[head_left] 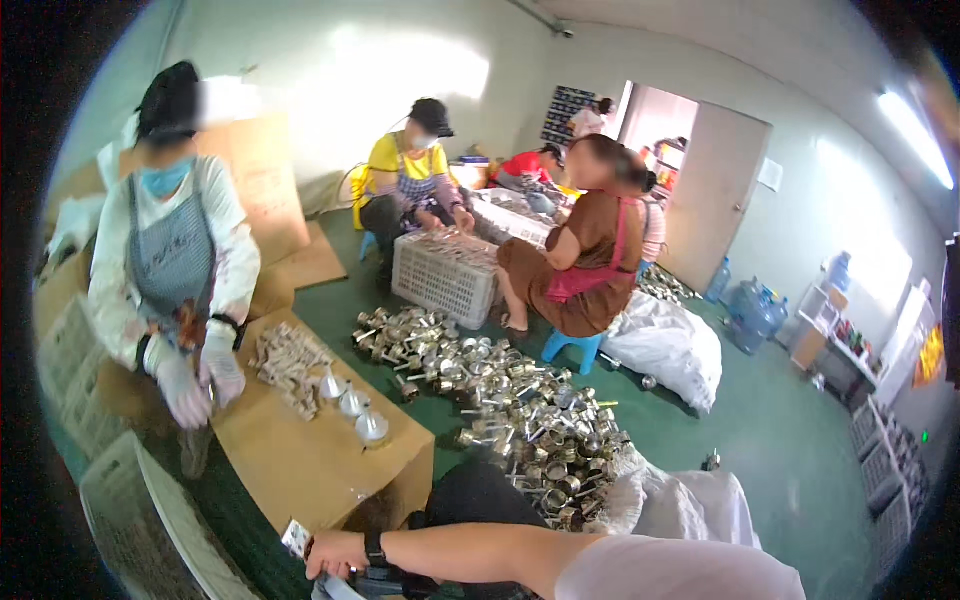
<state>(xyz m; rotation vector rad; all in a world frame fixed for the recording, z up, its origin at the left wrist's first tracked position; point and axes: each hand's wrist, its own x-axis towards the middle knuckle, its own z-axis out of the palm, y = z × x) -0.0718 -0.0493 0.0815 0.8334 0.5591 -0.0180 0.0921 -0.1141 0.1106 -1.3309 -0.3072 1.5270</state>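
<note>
My right hand (337,553) reaches in from the lower right, a dark band round its wrist. Its fingers are closed round a small silvery-white piece (296,538) with dark marks, by the near edge of a cardboard-covered table (290,455). The piece is too small to name, and part of it is hidden by the fingers. My left hand is out of view. Three shiny metal cups (354,403) stand in a row on the cardboard, beside a heap of small pale, narrow pieces (291,365).
A large heap of metal cups with handles (540,430) covers the floor ahead. White sacks (665,345) lie to its right. A gloved co-worker (180,260) stands at the left; others sit round white plastic crates (440,285). Water bottles (757,320) stand by the right wall.
</note>
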